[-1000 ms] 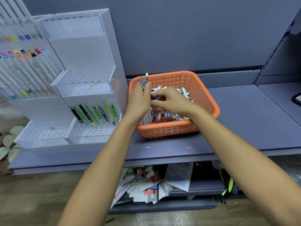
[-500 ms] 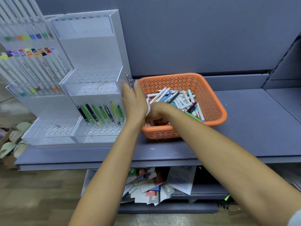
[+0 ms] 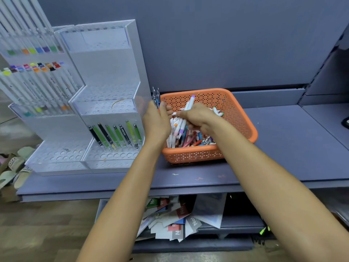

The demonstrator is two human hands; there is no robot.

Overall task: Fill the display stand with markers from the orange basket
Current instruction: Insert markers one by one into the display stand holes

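Half a second ago the right hand (image 3: 198, 118) was sunk in the near left corner of the orange perforated plastic basket (image 3: 192, 154). It has since come up and now grips a white marker with a purple cap (image 3: 191, 102), fingers curled round the barrel and the cap standing up above the knuckles. More white barrels seem to run through the same fist, though how many cannot be told. Directly beneath this grip lies the loose heap of markers and pens (image 3: 188, 138), filling the basket's near half.

Just left of it, almost touching, the left hand (image 3: 156, 121) has stayed at the basket's left rim, closed round a bundle of slim blue and silver pens (image 3: 156, 97) whose clipped ends poke up past the fingers.

Left of that bundle stands the clear acrylic stepped display stand (image 3: 105, 91). Its lower tier holds a row of green and black pens (image 3: 115, 136), leaning, with open holes in front. Farther left, a second clear stand (image 3: 62, 129) carries white markers with coloured caps (image 3: 37, 82). All rest on a blue-grey shelf (image 3: 283, 148). Below the hands, scattered printed cards (image 3: 175, 220) lie on a lower shelf.
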